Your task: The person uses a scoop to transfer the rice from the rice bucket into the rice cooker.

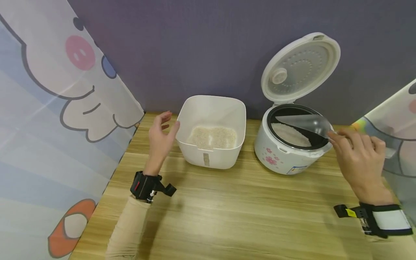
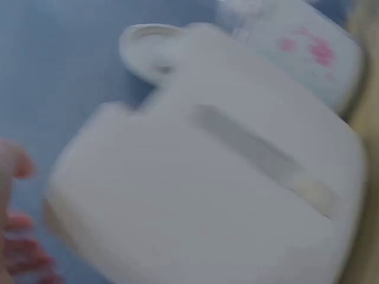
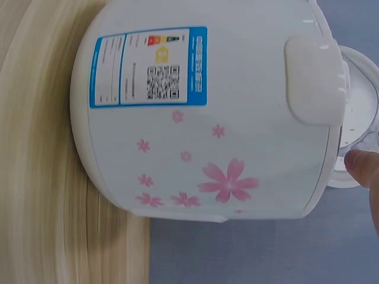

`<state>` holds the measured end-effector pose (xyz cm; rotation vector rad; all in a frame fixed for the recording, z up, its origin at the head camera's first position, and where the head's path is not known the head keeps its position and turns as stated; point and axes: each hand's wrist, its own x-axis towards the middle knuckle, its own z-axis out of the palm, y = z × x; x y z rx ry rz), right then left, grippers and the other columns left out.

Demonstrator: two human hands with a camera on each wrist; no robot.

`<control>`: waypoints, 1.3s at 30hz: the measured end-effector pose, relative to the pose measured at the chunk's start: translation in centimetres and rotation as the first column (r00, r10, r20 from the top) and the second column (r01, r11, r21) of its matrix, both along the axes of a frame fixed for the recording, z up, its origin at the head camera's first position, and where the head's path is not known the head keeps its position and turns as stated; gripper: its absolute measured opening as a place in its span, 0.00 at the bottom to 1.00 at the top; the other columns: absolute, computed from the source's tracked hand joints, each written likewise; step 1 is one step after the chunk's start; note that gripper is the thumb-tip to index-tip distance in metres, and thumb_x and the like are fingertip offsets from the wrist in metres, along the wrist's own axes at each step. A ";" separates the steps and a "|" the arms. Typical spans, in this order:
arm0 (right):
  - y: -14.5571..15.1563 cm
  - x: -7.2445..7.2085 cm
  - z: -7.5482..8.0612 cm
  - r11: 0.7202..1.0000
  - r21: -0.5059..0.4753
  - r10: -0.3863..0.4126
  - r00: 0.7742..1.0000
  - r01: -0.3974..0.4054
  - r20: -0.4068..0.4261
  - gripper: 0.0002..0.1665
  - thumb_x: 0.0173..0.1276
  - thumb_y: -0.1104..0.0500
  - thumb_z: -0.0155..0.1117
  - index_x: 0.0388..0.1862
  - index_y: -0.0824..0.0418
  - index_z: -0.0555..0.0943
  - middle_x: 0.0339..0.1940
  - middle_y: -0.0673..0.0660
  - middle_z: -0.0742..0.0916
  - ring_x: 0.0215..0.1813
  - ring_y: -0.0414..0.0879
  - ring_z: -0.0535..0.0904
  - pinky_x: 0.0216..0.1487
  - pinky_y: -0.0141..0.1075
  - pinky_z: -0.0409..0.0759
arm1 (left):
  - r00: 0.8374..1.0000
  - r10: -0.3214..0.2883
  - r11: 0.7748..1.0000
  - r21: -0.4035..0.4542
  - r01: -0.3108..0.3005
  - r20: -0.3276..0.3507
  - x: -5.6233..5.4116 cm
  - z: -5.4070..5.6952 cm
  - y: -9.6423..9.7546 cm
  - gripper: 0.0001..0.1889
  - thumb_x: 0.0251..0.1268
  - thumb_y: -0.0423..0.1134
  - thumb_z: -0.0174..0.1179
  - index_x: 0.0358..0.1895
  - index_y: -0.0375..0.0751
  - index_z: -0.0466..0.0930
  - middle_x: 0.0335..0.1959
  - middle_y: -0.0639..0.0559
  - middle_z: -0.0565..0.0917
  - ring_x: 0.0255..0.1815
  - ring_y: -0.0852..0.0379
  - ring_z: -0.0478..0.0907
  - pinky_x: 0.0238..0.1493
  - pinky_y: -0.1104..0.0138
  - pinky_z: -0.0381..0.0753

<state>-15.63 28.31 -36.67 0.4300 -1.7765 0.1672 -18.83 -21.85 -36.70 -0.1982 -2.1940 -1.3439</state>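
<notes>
My right hand [image 1: 360, 159] grips the handle of a clear plastic scoop [image 1: 308, 122], whose bowl is tilted over the open rice cooker [image 1: 269, 155]. White rice [image 1: 290, 134] lies in the cooker's dark inner pot. In the right wrist view, a thumb [image 3: 364, 168] shows at the edge beyond the cooker's flowered side. My left hand [image 1: 162, 137] is at the left rim of a white rice bin [image 1: 211, 159], fingers loosely bent and holding nothing. A shallow layer of rice [image 1: 212, 137] covers the bin's floor. The left wrist view is blurred.
The cooker's raised lid [image 1: 300, 68] stands up behind it. A grey wall [image 1: 195, 50] backs the wooden table [image 1: 227, 209]. A cartoon-printed curtain [image 1: 65, 108] borders the left side, and another printed sheet [image 1: 396, 133] the right.
</notes>
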 end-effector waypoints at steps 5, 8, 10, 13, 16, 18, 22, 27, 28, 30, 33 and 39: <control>-0.9 0.5 0.3 0.999 -0.037 0.033 0.998 -0.032 0.044 0.08 0.60 0.72 0.73 0.36 0.67 0.83 0.39 0.67 0.87 0.34 0.69 0.76 0.46 0.61 0.62 | 0.830 -0.183 0.982 0.133 0.132 0.528 -2.7 1.5 -2.5 0.39 0.73 0.54 0.58 0.79 0.39 0.58 0.78 0.41 0.65 0.78 0.43 0.63 0.74 0.47 0.65; -1.5 0.7 0.8 0.998 -0.043 0.045 0.997 -0.043 0.055 0.10 0.58 0.74 0.73 0.38 0.67 0.83 0.38 0.68 0.87 0.35 0.70 0.76 0.46 0.61 0.61 | 0.677 -0.279 0.960 0.199 0.195 0.682 -3.9 2.0 -3.0 0.47 0.71 0.58 0.58 0.83 0.41 0.46 0.80 0.40 0.60 0.78 0.41 0.62 0.75 0.45 0.63; -1.8 0.8 0.9 0.998 -0.042 0.046 0.997 -0.044 0.056 0.11 0.57 0.74 0.73 0.38 0.67 0.83 0.38 0.69 0.87 0.35 0.70 0.76 0.46 0.61 0.61 | 0.602 -0.312 0.949 0.221 0.223 0.735 -4.5 2.3 -3.0 0.48 0.71 0.59 0.58 0.84 0.43 0.43 0.79 0.40 0.62 0.77 0.40 0.64 0.73 0.44 0.65; -2.0 0.9 0.9 0.998 -0.046 0.044 0.997 -0.041 0.059 0.11 0.58 0.74 0.73 0.39 0.66 0.84 0.38 0.69 0.87 0.35 0.70 0.77 0.46 0.61 0.61 | 0.550 -0.324 0.941 0.201 0.273 0.770 -5.5 2.7 -2.7 0.46 0.73 0.57 0.56 0.84 0.41 0.43 0.77 0.38 0.66 0.75 0.37 0.66 0.70 0.43 0.68; -2.1 0.9 0.7 0.998 -0.043 0.054 0.996 -0.052 0.069 0.12 0.58 0.74 0.74 0.40 0.66 0.84 0.39 0.69 0.87 0.35 0.70 0.77 0.45 0.62 0.61 | 0.535 -0.292 0.938 0.128 0.321 0.792 -6.2 3.3 -2.3 0.39 0.76 0.50 0.54 0.81 0.37 0.51 0.72 0.34 0.71 0.70 0.35 0.72 0.64 0.44 0.76; -2.2 0.9 0.5 0.997 -0.042 0.064 0.995 -0.061 0.075 0.12 0.58 0.73 0.74 0.41 0.65 0.84 0.39 0.69 0.87 0.35 0.70 0.78 0.44 0.63 0.62 | 0.540 -0.256 0.935 0.064 0.348 0.802 -6.3 3.9 -2.0 0.35 0.76 0.47 0.54 0.79 0.34 0.57 0.68 0.31 0.74 0.65 0.34 0.76 0.57 0.48 0.82; -2.1 1.0 0.4 0.997 -0.048 0.073 0.992 -0.068 0.102 0.13 0.60 0.72 0.74 0.43 0.66 0.84 0.39 0.71 0.87 0.36 0.71 0.78 0.42 0.64 0.63 | 0.604 -0.180 0.913 -0.097 0.396 0.777 -6.2 4.8 -1.2 0.26 0.76 0.42 0.51 0.70 0.30 0.69 0.58 0.29 0.81 0.52 0.37 0.84 0.43 0.55 0.87; -1.3 1.5 0.3 0.996 -0.033 0.088 0.966 -0.083 0.245 0.15 0.74 0.59 0.66 0.49 0.71 0.83 0.43 0.74 0.85 0.38 0.72 0.80 0.36 0.63 0.66 | 0.744 -0.043 0.835 -0.385 0.394 0.667 -6.2 5.0 -0.4 0.19 0.75 0.36 0.44 0.57 0.27 0.79 0.48 0.32 0.84 0.41 0.43 0.83 0.37 0.58 0.79; -1.2 1.6 0.3 0.996 -0.033 0.092 0.957 -0.086 0.275 0.20 0.76 0.54 0.63 0.50 0.72 0.83 0.43 0.74 0.85 0.38 0.72 0.80 0.35 0.62 0.68 | 0.769 -0.013 0.817 -0.436 0.377 0.640 -6.2 4.9 -0.3 0.18 0.75 0.35 0.43 0.54 0.28 0.80 0.47 0.33 0.85 0.40 0.44 0.82 0.38 0.58 0.78; -1.0 1.7 0.2 0.996 -0.039 0.094 0.942 -0.086 0.321 0.28 0.79 0.46 0.56 0.52 0.73 0.82 0.45 0.74 0.85 0.37 0.71 0.81 0.31 0.60 0.69 | 0.795 0.018 0.797 -0.489 0.355 0.607 -6.2 4.8 -0.2 0.17 0.74 0.34 0.43 0.49 0.29 0.80 0.45 0.35 0.84 0.39 0.45 0.80 0.39 0.56 0.76; -1.1 1.8 0.2 0.996 -0.042 0.084 0.934 -0.074 0.347 0.33 0.80 0.41 0.53 0.52 0.72 0.82 0.45 0.73 0.85 0.35 0.69 0.81 0.28 0.58 0.70 | 0.810 0.038 0.795 -0.509 0.331 0.585 -6.3 4.7 -0.1 0.14 0.73 0.34 0.43 0.40 0.31 0.78 0.41 0.36 0.83 0.38 0.44 0.79 0.38 0.56 0.75; -1.8 2.0 0.1 0.996 -0.055 0.087 0.931 -0.072 0.355 0.34 0.79 0.40 0.54 0.53 0.72 0.82 0.45 0.72 0.85 0.36 0.68 0.82 0.28 0.56 0.72 | 0.857 0.078 0.789 -0.556 0.259 0.509 -6.2 5.5 -0.2 0.13 0.71 0.32 0.44 0.25 0.39 0.67 0.25 0.45 0.73 0.28 0.49 0.72 0.28 0.63 0.66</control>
